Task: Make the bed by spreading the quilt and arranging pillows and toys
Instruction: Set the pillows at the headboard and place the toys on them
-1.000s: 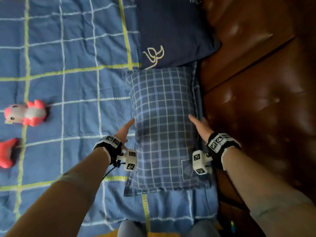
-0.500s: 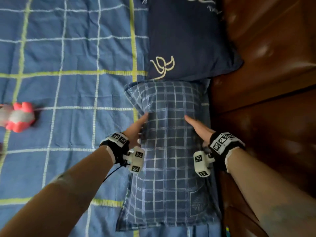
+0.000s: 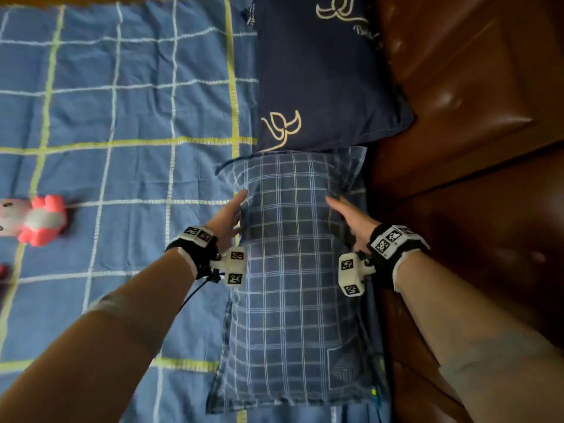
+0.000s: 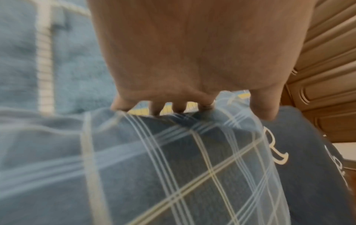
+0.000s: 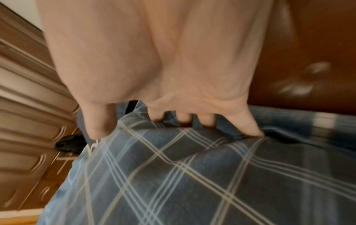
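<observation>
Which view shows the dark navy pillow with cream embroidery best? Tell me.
The head view: the dark navy pillow with cream embroidery lies nearly whole beside the headboard. The left wrist view catches one blurred side; the right wrist view barely shows it.

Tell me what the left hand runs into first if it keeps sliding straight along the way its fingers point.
Probably the navy pillow. The left hand lies flat against the plaid pillow, fingers pointing up its side toward the navy one; depth there is unclear.

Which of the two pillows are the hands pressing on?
The blue checked pillow: left hand and right hand press its sides. The plain navy pillow with cream embroidery lies untouched beyond it.
</observation>
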A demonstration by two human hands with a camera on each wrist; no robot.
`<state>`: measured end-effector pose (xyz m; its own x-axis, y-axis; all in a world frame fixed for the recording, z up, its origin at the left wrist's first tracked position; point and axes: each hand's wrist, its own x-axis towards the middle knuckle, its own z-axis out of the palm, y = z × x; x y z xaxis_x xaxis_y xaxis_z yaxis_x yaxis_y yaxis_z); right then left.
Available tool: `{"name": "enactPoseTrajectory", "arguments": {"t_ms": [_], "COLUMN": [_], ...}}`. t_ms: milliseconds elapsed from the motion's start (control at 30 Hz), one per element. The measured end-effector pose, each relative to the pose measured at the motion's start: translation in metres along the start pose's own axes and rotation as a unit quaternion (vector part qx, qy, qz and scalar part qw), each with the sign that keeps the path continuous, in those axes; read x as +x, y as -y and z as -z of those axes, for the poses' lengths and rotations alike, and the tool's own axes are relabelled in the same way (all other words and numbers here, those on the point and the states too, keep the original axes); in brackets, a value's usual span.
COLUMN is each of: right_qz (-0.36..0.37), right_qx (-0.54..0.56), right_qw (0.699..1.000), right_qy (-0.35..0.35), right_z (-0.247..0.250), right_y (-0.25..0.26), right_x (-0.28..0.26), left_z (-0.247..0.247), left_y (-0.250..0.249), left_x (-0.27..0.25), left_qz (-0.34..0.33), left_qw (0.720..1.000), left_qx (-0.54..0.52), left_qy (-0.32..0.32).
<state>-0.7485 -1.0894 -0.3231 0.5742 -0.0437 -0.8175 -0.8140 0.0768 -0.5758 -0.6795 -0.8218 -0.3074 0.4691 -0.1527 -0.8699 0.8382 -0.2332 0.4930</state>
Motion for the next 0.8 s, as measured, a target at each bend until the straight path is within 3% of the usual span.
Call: {"name": "enactPoseTrajectory", "arguments": {"t_ms": [133, 200, 300, 400, 500, 567, 633, 733, 800], "right_qz": [-0.053, -0.089, -0.059, -0.034, -0.033, -0.044, -0.034, -0.056, -0.036], "right_qx": [0.006, -0.023, -0.004, -0.005, -0.051, -0.05, -0.06, -0.073, -0.064], "right_qw": [0.998, 0.995, 0.998, 0.996, 0.998, 0.995, 0.994, 0.995, 0.996], "right_qy": [-0.025, -0.024, 0.033, 0.08, 0.006, -0.073, -0.088, -0.042, -0.05], "right_z": [-0.007, -0.025, -0.068, -0.084, -0.063, -0.036, -0.025, -0.053, -0.077], "right_y": [-0.041, -0.078, -0.112, -0.118, -0.11, -0.112, -0.117, -0.145, -0.165], "right_x": [-0.063, -0.085, -0.083, -0.075, -0.102, -0.113, -0.117, -0.108, -0.107], "left_z": [0.026, 0.027, 0.005, -0.032, -0.02, -0.007, -0.001, -0.027, -0.049], "left_y": [0.047, 0.093, 0.152, 0.137, 0.115, 0.107, 0.117, 0.155, 0.173], "left_x": [-0.043, -0.043, -0.017, -0.051, -0.096, -0.108, -0.105, -0.089, -0.085], "left_qz": [0.075, 0.102, 0.101, 0.09, 0.102, 0.114, 0.099, 0.113, 0.094], "left_qw": [0.996, 0.992, 0.991, 0.99, 0.986, 0.982, 0.987, 0.989, 0.989], "left_qx": [0.047, 0.065, 0.072, 0.066, 0.091, 0.138, 0.125, 0.05, 0.034], "left_qy": [-0.003, 0.015, 0.056, 0.088, 0.091, 0.055, 0.023, 0.081, 0.108]}}
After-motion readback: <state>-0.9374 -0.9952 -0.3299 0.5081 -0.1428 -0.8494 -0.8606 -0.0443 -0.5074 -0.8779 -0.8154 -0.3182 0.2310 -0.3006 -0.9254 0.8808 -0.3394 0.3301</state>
